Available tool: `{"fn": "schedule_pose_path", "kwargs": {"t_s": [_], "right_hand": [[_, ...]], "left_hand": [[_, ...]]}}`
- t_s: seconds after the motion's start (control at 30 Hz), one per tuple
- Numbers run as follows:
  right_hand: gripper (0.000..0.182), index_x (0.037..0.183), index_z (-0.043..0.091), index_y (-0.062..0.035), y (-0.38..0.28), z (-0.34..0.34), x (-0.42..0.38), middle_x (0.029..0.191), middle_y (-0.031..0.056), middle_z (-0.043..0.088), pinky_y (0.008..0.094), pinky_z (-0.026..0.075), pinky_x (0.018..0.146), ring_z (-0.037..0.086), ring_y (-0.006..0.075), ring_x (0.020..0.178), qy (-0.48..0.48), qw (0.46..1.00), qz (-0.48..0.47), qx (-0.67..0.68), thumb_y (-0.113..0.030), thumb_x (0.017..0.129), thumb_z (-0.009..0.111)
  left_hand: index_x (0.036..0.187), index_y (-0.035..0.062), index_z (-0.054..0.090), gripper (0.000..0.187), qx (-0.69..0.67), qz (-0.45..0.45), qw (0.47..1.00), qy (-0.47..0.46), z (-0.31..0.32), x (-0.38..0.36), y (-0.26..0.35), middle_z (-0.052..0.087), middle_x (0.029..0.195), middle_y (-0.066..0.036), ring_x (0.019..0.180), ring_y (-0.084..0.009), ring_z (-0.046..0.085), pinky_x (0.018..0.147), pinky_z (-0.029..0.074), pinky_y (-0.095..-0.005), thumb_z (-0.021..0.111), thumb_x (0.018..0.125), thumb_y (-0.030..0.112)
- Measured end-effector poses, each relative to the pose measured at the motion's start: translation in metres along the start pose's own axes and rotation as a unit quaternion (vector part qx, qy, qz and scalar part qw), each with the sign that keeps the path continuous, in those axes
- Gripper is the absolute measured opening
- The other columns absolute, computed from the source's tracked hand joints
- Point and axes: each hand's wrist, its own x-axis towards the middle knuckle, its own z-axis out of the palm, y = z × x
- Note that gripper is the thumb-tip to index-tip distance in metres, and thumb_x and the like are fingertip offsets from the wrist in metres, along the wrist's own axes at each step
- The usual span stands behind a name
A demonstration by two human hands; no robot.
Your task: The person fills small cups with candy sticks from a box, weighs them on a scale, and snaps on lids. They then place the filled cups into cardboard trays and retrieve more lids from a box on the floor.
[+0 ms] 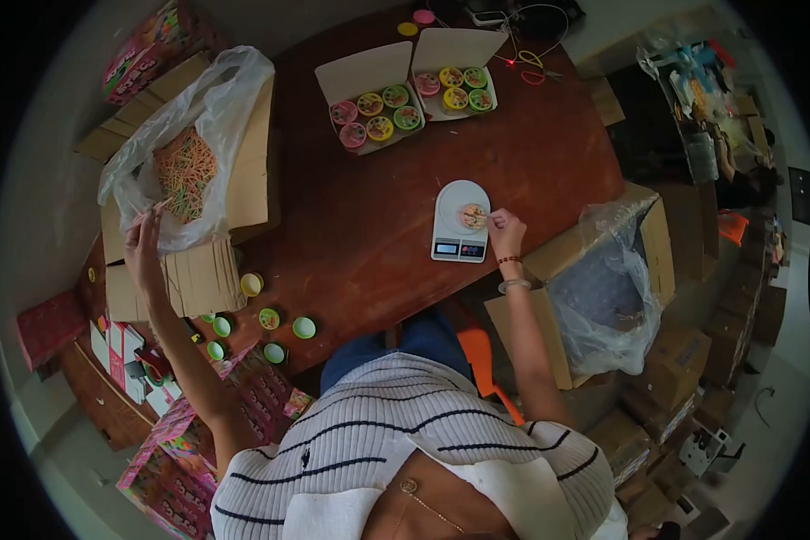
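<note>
A white digital scale (462,193) stands on the dark red table, with a small pile of light-coloured pieces (472,216) on its round plate. My right hand (506,230) is closed at the right edge of the plate, its fingertips pinched by the pile; what they hold is too small to name. At the left, my left hand (142,241) is closed over the near edge of a plastic-lined cardboard box (254,162), with thin pale sticks between its fingertips. Many small coloured sticks (186,175) lie inside that box.
Two open white boxes (366,72) hold pink, yellow and green round tubs at the table's back. Several small tubs (304,328) lie at the near left edge. Scissors (533,76) lie at the back right. A plastic-lined box (652,247) stands right.
</note>
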Motion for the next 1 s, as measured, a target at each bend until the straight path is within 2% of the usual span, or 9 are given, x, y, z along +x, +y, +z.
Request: {"fn": "schedule_pose_path", "kwargs": {"t_s": [0.1,0.23,0.3,0.37,0.43,0.5,0.57,0.67,1.0], "right_hand": [[0.005,0.084,0.067,0.0031,0.012,0.007,0.007,0.081,0.0227,0.066,0.0411,0.053,0.063,0.067,0.038,0.075,-0.02,0.995,-0.045,-0.083,0.001,0.08,0.07],[0.005,0.086,0.067,0.0038,0.027,0.018,0.009,0.085,0.0226,0.064,0.0437,0.053,0.065,0.064,0.0414,0.076,-0.037,0.996,-0.069,-0.051,0.0,0.082,0.068],[0.008,0.09,0.07,0.0019,0.019,0.005,0.004,0.088,0.0202,0.063,0.0406,0.053,0.064,0.065,0.0371,0.075,-0.032,0.995,-0.084,-0.04,-0.002,0.084,0.068],[0.022,0.106,0.072,-0.0028,-0.004,-0.013,0.0,0.088,0.0125,0.066,0.0323,0.051,0.063,0.065,0.0215,0.072,-0.016,0.998,-0.03,0.058,-0.002,0.085,0.072],[0.025,0.112,0.071,-0.0031,-0.019,-0.019,-0.002,0.09,0.0091,0.065,0.0286,0.051,0.064,0.064,0.016,0.074,-0.06,0.988,-0.025,0.142,-0.004,0.087,0.072],[0.031,0.122,0.067,-0.0015,-0.028,-0.018,-0.003,0.096,0.003,0.065,0.0217,0.051,0.068,0.06,0.0069,0.078,-0.118,0.947,-0.016,0.297,-0.003,0.091,0.07],[0.031,0.121,0.067,-0.0007,-0.024,-0.015,-0.004,0.098,0.0034,0.065,0.0215,0.051,0.07,0.06,0.007,0.078,-0.134,0.941,-0.002,0.312,-0.002,0.091,0.07],[0.031,0.121,0.068,0.0006,-0.015,-0.019,-0.003,0.1,0.0041,0.065,0.0211,0.051,0.072,0.061,0.0075,0.08,-0.147,0.934,0.006,0.326,0.0,0.09,0.071],[0.015,0.105,0.071,-0.0017,-0.003,-0.032,-0.003,0.092,0.0103,0.068,0.0281,0.054,0.069,0.068,0.0168,0.08,-0.108,0.961,-0.099,0.235,-0.003,0.09,0.069]], "left_hand": [[0.116,-0.0028,0.067,0.025,0.129,-0.013,0.986,-0.103,0.109,-0.068,0.008,0.072,0.106,-0.007,0.101,-0.0146,0.067,0.094,0.052,-0.0258,0.064,0.098,0.015],[0.104,-0.0031,0.071,0.019,0.178,-0.048,0.949,-0.255,0.269,-0.148,-0.035,0.073,0.098,-0.009,0.087,-0.0125,0.07,0.08,0.057,-0.0259,0.066,0.096,0.013],[0.102,-0.0021,0.073,0.018,0.204,-0.058,0.928,-0.306,0.323,-0.173,-0.087,0.075,0.091,-0.008,0.085,-0.0141,0.072,0.077,0.058,-0.0286,0.068,0.094,0.014],[0.099,-0.0018,0.073,0.02,0.239,-0.034,0.908,-0.342,0.373,-0.195,-0.131,0.076,0.086,-0.012,0.082,-0.0166,0.074,0.072,0.058,-0.0316,0.071,0.091,0.017],[0.096,-0.0024,0.073,0.022,0.256,-0.007,0.887,-0.384,0.407,-0.208,-0.173,0.074,0.083,-0.017,0.079,-0.0206,0.075,0.069,0.058,-0.0345,0.074,0.087,0.018],[0.093,-0.0032,0.073,0.022,0.256,0.017,0.873,-0.414,0.434,-0.22,-0.192,0.072,0.082,-0.022,0.077,-0.0269,0.075,0.069,0.058,-0.0367,0.076,0.083,0.016],[0.093,-0.004,0.072,0.023,0.312,0.064,0.852,-0.416,0.452,-0.23,-0.2,0.07,0.084,-0.026,0.079,-0.0383,0.072,0.07,0.058,-0.041,0.076,0.079,0.013],[0.093,-0.0032,0.072,0.022,0.34,0.097,0.843,-0.406,0.465,-0.237,-0.205,0.069,0.085,-0.026,0.082,-0.0423,0.07,0.072,0.058,-0.0446,0.075,0.078,0.012],[0.093,-0.0033,0.073,0.025,0.381,0.088,0.834,-0.388,0.466,-0.249,-0.233,0.07,0.082,-0.024,0.077,-0.0359,0.073,0.069,0.058,-0.0399,0.078,0.075,0.014]]}}
